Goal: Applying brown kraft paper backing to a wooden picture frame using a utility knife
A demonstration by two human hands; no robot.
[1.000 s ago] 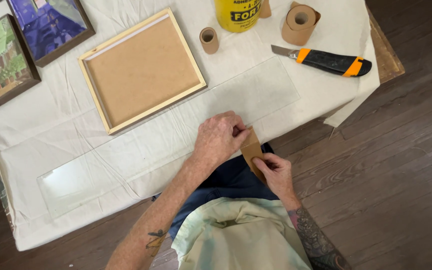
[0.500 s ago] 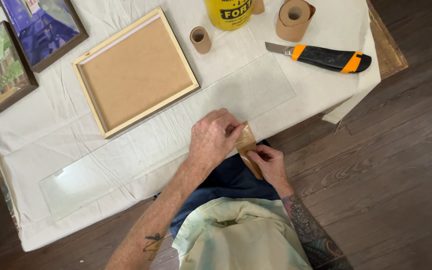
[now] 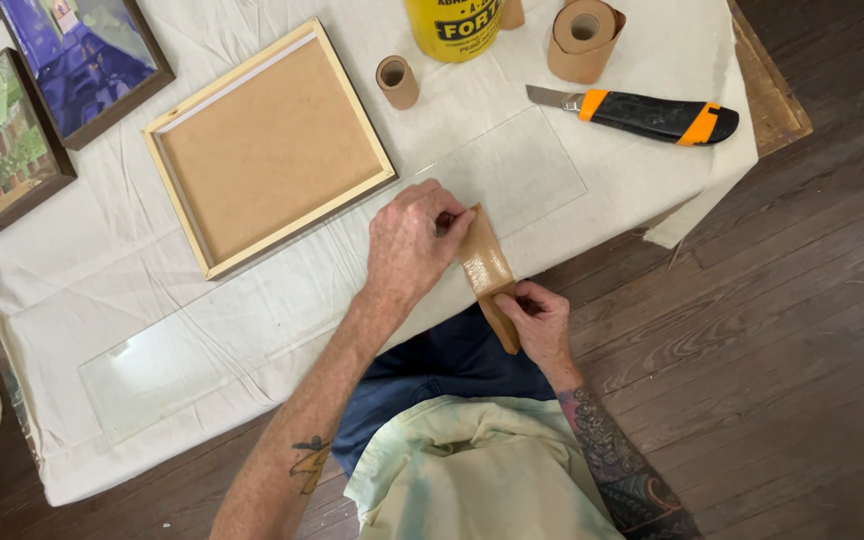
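Note:
A strip of brown tape [image 3: 485, 265] is stretched between my two hands at the near edge of the table. My left hand [image 3: 412, 240] pinches its far end and presses it down on a long clear glass pane [image 3: 512, 170] that lies on the white cloth [image 3: 102, 270]. My right hand [image 3: 542, 325] grips the strip's near end, just off the table edge above my lap.
A light wooden frame [image 3: 270, 145] lies face down behind my left hand. Two framed pictures [image 3: 12, 120] sit at the far left. A yellow can [image 3: 452, 25], tape rolls [image 3: 582, 40] and an orange-black utility knife [image 3: 652, 115] lie at the back right. Dark wood floor is on the right.
Both hands have lifted the tape's far end a little farther onto the glass. The strip now lies longer and flatter between them.

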